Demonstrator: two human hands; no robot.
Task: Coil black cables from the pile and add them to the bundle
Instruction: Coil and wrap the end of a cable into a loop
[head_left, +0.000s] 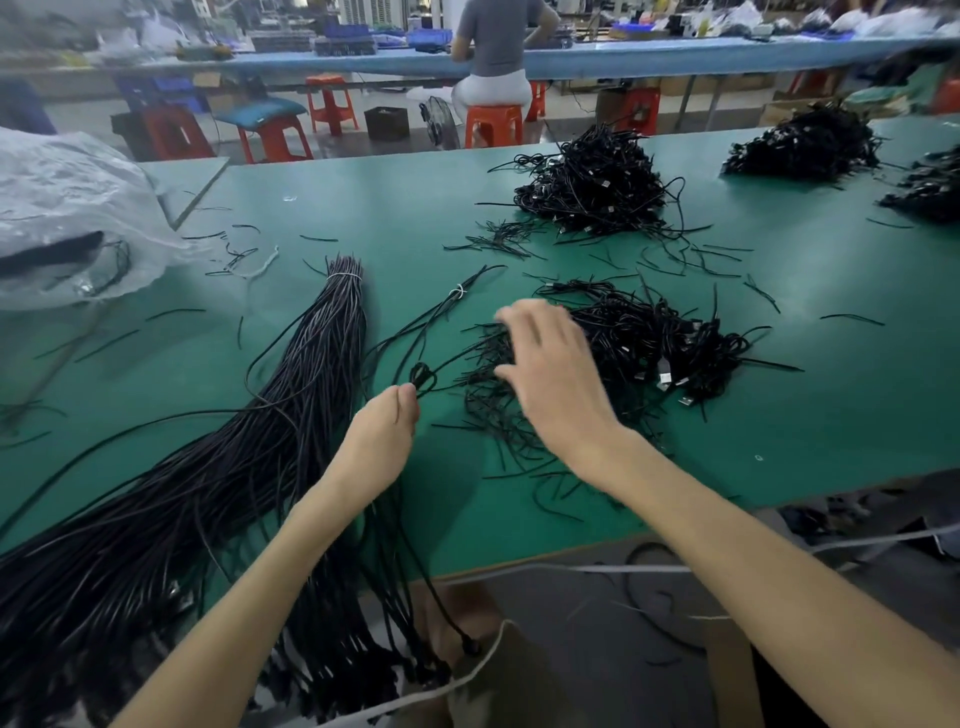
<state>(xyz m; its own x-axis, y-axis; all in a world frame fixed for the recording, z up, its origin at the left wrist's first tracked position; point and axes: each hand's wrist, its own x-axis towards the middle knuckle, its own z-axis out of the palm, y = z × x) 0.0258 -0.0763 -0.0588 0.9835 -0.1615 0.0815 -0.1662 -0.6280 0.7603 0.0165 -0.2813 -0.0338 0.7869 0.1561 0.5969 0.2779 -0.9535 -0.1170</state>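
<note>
though thin, glossy looped cable (423, 376) in left hand (382, 441)

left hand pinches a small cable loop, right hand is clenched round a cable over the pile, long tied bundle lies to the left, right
Not quite. The head view shows the right hand open over the pile, fingers spread, holding nothing. The left hand does pinch a small cable loop, and the long tied bundle lies to the left.

On the green table (363, 197) are laid: a tied bundle of long black cables (291, 415) at left, a tangled pile (649, 338) centrally, a second heap (592, 182) behind it, and a plastic bag (67, 208) at far left.
</note>
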